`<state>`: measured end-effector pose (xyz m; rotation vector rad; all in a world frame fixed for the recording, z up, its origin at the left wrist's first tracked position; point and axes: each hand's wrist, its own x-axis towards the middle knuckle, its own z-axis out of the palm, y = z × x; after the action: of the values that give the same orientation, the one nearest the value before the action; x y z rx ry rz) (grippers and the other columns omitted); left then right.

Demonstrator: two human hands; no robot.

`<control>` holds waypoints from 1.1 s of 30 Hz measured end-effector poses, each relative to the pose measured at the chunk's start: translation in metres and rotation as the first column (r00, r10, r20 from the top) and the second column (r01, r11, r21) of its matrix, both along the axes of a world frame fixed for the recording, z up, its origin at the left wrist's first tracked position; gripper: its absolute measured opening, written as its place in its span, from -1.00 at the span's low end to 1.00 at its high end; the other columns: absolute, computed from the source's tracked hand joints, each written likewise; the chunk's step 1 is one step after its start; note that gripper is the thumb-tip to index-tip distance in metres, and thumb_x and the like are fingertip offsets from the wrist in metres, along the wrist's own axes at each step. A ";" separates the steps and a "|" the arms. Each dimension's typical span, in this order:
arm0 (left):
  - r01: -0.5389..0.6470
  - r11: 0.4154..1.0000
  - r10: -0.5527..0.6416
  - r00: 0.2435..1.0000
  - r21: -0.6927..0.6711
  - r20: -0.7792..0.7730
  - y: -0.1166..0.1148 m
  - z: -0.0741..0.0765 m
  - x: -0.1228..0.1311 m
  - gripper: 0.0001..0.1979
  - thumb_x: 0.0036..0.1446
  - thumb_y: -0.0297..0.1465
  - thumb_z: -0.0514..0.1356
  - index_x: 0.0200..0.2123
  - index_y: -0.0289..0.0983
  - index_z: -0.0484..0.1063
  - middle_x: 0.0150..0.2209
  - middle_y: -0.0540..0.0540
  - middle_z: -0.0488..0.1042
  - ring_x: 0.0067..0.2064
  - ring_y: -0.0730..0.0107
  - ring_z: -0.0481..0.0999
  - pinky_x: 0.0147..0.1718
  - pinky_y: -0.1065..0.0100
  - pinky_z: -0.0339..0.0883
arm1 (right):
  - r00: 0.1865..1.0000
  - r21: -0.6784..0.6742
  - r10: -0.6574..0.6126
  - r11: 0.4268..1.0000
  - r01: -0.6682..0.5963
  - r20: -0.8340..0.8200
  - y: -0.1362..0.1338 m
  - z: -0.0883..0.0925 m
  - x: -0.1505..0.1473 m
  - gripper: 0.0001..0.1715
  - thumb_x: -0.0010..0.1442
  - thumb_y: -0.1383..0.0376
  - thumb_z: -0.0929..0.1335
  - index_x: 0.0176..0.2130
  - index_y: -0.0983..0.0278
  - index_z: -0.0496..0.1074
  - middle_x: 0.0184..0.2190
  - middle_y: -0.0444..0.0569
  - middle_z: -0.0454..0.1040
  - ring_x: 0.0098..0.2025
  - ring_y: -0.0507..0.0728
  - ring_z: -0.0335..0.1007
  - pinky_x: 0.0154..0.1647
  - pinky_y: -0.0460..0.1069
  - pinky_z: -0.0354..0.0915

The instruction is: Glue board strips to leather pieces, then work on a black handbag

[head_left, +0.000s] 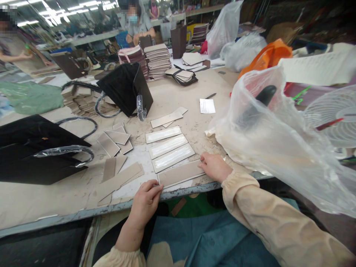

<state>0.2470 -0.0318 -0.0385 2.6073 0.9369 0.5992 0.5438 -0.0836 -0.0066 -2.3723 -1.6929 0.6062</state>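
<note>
A long beige cardboard strip (179, 173) lies at the table's near edge, over another strip that shows along its front side. My left hand (147, 200) is closed at its left end, thumb and fingertips pinched on the corner. At the right end my right hand (215, 167) is closed on the strip, with its fingers curled over the edge. Just beyond it lie several strips with glossy white bands, among them a coated strip (172, 157). Plain strips (119, 181) overlap to the left of my left hand. What lies beneath my fingertips is hidden.
Short board pieces (114, 141) and black handbags (129, 89) are on the left. Clear plastic bags (264, 137) and a fan (336, 115) crowd the right. Stacked panels (157, 61) stand farther back, beyond a paper note (207, 106). Other people work across the table.
</note>
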 end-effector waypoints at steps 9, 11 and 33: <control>0.003 1.000 -0.003 1.000 -0.003 -0.017 0.000 0.001 0.000 -0.82 0.17 -0.40 0.10 -0.26 -0.19 0.51 -0.22 -0.12 0.43 -0.21 0.33 0.42 -0.22 0.30 0.36 | 0.999 -0.036 0.030 0.999 -0.029 0.039 -0.001 0.003 -0.001 -0.82 0.14 0.24 0.32 -0.24 0.28 0.36 -0.37 0.03 0.52 -0.25 0.17 0.43 -0.25 -0.02 0.21; -0.002 1.000 0.002 1.000 -0.006 -0.023 0.000 0.001 0.000 -0.83 0.17 -0.40 0.10 -0.26 -0.19 0.51 -0.22 -0.12 0.43 -0.21 0.33 0.43 -0.23 0.31 0.36 | 0.999 -0.040 0.028 0.999 -0.027 0.037 -0.001 0.003 -0.001 -0.82 0.15 0.24 0.32 -0.23 0.28 0.35 -0.37 0.02 0.51 -0.26 0.16 0.43 -0.26 -0.02 0.20; -0.042 0.993 0.045 0.999 -0.108 0.024 -0.004 0.007 0.005 -0.79 0.18 -0.40 0.08 -0.29 -0.20 0.53 -0.24 -0.13 0.43 -0.23 0.38 0.44 -0.23 0.34 0.36 | 0.984 0.125 0.164 0.977 -0.171 0.065 -0.006 0.006 -0.004 -0.66 0.15 0.24 0.30 -0.06 0.28 0.35 -0.19 0.08 0.46 -0.16 0.19 0.38 -0.13 0.03 0.25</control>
<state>0.2516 -0.0359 -0.0314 2.4838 0.9916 0.5766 0.5401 -0.0894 -0.0011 -2.1914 -1.9071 0.4430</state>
